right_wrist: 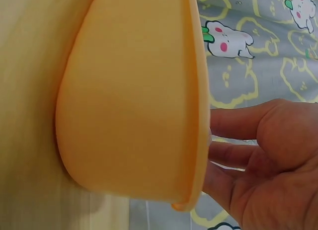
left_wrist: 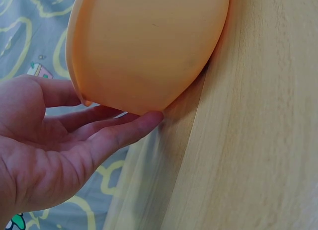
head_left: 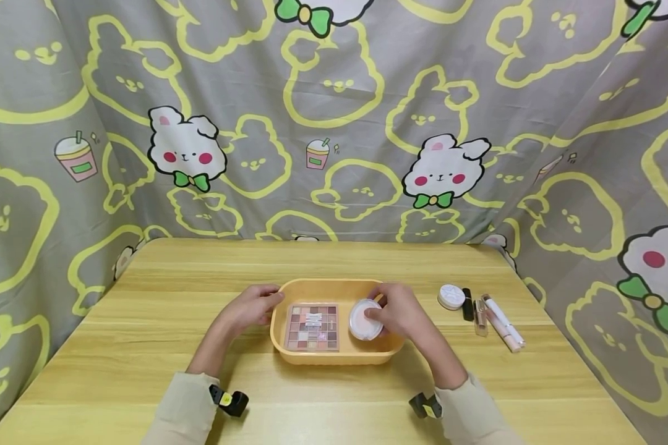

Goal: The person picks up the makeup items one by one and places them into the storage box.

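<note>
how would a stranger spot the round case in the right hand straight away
On the wooden table sits an orange-yellow tray. At the tray's right end, the right hand holds the round case. Its pale pink face sets it apart from the square palette beside it and the round white container outside the tray.

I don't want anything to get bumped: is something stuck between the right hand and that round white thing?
Nothing visible is. The right hand holds the round compact directly. The palette in the yellow tray is on the compact's left, not between them.
</note>
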### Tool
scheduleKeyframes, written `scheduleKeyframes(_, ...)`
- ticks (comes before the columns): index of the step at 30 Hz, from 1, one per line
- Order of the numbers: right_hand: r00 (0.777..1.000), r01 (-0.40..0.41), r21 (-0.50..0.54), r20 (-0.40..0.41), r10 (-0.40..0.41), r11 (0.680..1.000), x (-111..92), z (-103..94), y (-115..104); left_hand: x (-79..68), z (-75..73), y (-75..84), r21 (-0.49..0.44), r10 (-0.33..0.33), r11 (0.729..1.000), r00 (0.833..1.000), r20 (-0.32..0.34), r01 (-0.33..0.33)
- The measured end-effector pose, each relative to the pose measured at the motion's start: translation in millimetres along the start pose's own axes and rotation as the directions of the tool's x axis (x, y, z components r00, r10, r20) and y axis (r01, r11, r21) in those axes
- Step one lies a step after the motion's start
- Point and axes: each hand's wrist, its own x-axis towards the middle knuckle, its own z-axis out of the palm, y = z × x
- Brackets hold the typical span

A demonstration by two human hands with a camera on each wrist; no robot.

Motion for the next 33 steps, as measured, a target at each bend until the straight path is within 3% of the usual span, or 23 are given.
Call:
scheduleKeyframes(27, 0.987, 0.040, -0.012, 0.157, -0.037, 0.999, -4.7, 16.4, -5.5, 0.4, -0.7, 0.4, 0.004, -0.008, 1.000, 1.000, 0.000, 0.008)
scheduleKeyframes(33, 0.983, 0.023, -0.039, 0.183, -0.016, 0.999, -4.9, 17.0, -5.5, 3.3, -0.9, -1.8, 0.000, -0.009, 1.000, 1.000, -0.001, 0.009)
